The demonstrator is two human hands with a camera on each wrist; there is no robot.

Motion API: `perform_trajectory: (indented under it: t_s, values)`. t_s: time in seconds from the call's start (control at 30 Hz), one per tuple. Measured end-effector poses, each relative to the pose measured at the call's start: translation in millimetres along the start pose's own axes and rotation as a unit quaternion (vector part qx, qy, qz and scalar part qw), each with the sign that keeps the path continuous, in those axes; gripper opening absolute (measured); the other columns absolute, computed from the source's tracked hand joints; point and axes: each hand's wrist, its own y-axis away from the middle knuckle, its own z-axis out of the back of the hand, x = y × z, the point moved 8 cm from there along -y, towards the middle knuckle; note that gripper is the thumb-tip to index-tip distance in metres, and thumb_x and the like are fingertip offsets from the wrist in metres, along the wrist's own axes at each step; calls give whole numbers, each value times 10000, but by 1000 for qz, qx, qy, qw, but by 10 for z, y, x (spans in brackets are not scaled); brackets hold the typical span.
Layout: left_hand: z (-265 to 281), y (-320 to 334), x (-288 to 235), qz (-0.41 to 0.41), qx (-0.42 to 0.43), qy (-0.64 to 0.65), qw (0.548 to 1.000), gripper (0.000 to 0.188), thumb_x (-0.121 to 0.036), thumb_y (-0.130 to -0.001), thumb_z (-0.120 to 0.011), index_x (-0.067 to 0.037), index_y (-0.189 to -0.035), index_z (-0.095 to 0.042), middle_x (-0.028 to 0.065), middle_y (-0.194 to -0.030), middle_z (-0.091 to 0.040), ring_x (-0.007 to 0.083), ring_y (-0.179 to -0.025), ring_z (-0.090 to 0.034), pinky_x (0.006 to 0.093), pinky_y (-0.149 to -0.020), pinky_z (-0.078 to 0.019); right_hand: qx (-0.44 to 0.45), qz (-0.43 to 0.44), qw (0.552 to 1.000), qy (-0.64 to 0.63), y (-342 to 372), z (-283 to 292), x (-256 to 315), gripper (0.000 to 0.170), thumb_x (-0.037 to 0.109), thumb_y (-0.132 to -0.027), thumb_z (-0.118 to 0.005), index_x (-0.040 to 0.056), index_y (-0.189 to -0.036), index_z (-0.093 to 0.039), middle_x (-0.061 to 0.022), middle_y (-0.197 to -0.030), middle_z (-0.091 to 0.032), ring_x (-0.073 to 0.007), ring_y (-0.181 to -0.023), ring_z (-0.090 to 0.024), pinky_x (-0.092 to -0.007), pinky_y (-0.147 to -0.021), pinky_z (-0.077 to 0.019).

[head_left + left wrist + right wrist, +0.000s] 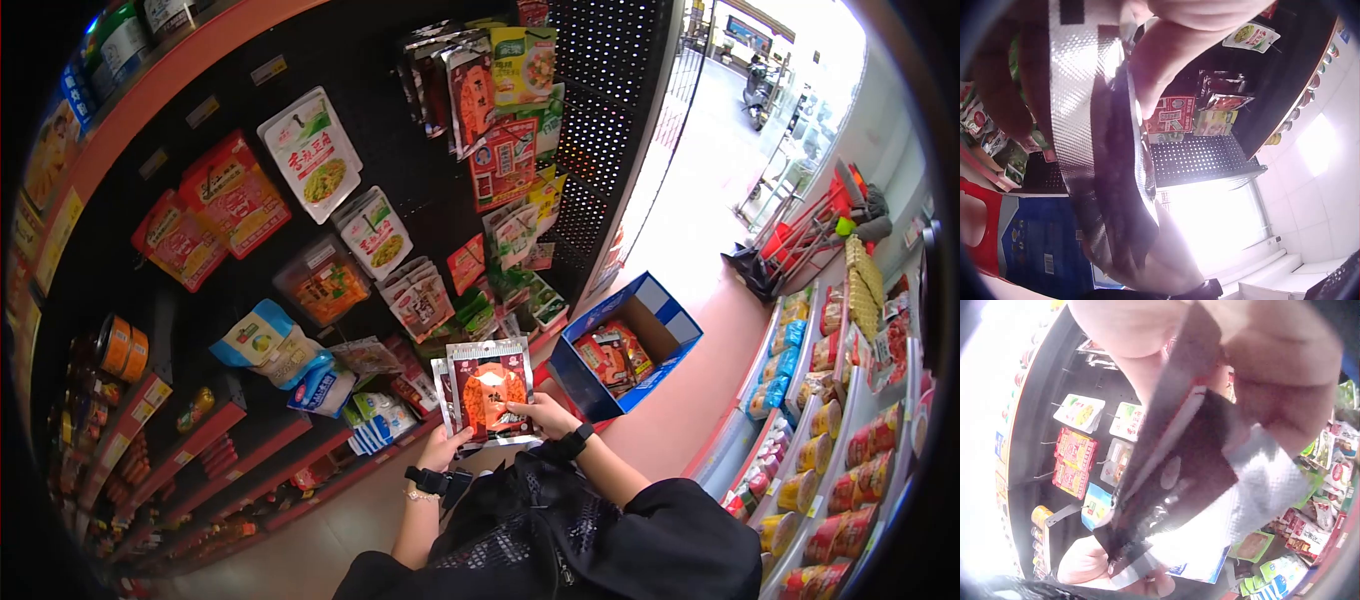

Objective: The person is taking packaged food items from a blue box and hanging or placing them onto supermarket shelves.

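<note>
Pinched between your two hands are the packets (490, 385): your left hand (441, 447) has its thumb on the lower left corner, and your right hand (551, 415) grips the right edge, thumb across the front. They sit in front of your body, one overlapping another, silver-edged with a dark red face, above the aisle floor (655, 415) and just beside the open blue box (570, 385). That box holds red packs (612, 352). Facing you is a black board (385, 120) with bags and pouches hung from it, ending on the right in a perforated panel (612, 60). Below and to your left, shelves (285, 435) with red edges and price tags run down in tiers. To your right stands a stepped display with tubs (797, 492) and bright packs in rows. Past the panel, a doorway (690, 190) opens onto strong daylight, a scooter (757, 95) outside. Red-framed carts (815, 225) lean near the wall on the right. Overhead, your left wrist view catches a tiled ceiling (1285, 203) with a bright light (1315, 147).
</note>
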Motion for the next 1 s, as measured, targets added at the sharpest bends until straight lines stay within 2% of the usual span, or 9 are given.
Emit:
perform_trajectory:
  t_s: [0.13, 0.27, 0.37, 0.47, 0.53, 0.63, 0.73, 0.87, 1.0]
  values:
    - [-147, -50, -41, 26, 22, -14, 999, 221, -100, -786, -515, 6, -980, -510, 67, -919, -571, 123, -810, -546, 256, -739, -429, -15, -5, 995, -98, 153, 52, -6, 189, 153, -786, -534, -3, -893, -543, -59, -794, -596, -110, -628, -579, -231, -543, -476]
    - [-183, -153, 92, 47, 52, -16, 997, 220, -122, -789, -512, 11, -964, -513, 68, -904, -575, 120, -784, -549, 251, -711, -433, -35, -17, 998, -48, 302, 139, 62, 220, 196, -790, -526, -10, -865, -543, -51, -745, -594, -94, -559, -563, -201, -434, -432]
    - [-227, -170, 107, 67, 47, -53, 995, 220, -137, -793, -507, 9, -958, -515, 66, -894, -577, 117, -760, -553, 241, -690, -435, -64, -22, 998, -6, 352, 243, 22, 222, 226, -787, -533, 9, -831, -542, -20, -618, -564, -60, -423, -481, -190, -348, -378]
    - [-292, -217, 195, 90, 74, -41, 992, 222, -145, -794, -507, 7, -956, -516, 63, -890, -578, 113, -752, -552, 233, -679, -434, -108, -8, 991, -73, 346, 341, -108, 223, 233, -786, -535, 18, -845, -541, -8, -599, -554, -46, -406, -456, -186, -327, -359]
    - [-382, -215, 155, 81, 89, -32, 992, 228, -130, -790, -512, 15, -966, -509, 61, -894, -575, 106, -773, -545, 233, -698, -430, -99, -32, 995, 5, 582, 286, 113, 211, 206, -795, -523, 17, -886, -540, -19, -672, -578, -47, -465, -498, -184, -353, -378]
    - [-483, -198, 101, 76, 97, -20, 992, 235, -108, -784, -516, 19, -982, -500, 64, -917, -568, 107, -802, -538, 240, -723, -425, -103, 7, 992, -76, 616, 237, 173, 195, 181, -797, -520, 20, -905, -543, -16, -699, -584, -43, -486, -507, -172, -371, -381]
    - [-457, -235, 97, 39, 95, -18, 995, 220, -107, -778, -532, 6, -965, -512, 58, -893, -572, 107, -781, -542, 244, -710, -431, -114, 41, 990, -73, 517, 323, 87, 192, 188, -790, -534, 24, -889, -550, -9, -697, -582, -34, -468, -484, -172, -353, -347]
    - [-356, -210, 36, 23, 104, -15, 994, 222, -75, -776, -529, 19, -976, -508, 65, -938, -561, 117, -816, -534, 257, -749, -422, -94, 7, 995, 36, 461, 294, 46, 192, 199, -779, -553, 22, -853, -558, 1, -664, -580, -15, -405, -417, -162, -328, -272]
    - [-157, -108, -64, 7, 85, -21, 996, 222, -47, -769, -530, 22, -978, -510, 65, -953, -556, 118, -824, -531, 260, -758, -420, -69, 36, 997, -7, 259, 88, 15, 198, 194, -774, -558, 18, -864, -557, 5, -650, -576, -10, -410, -417, -150, -338, -284]
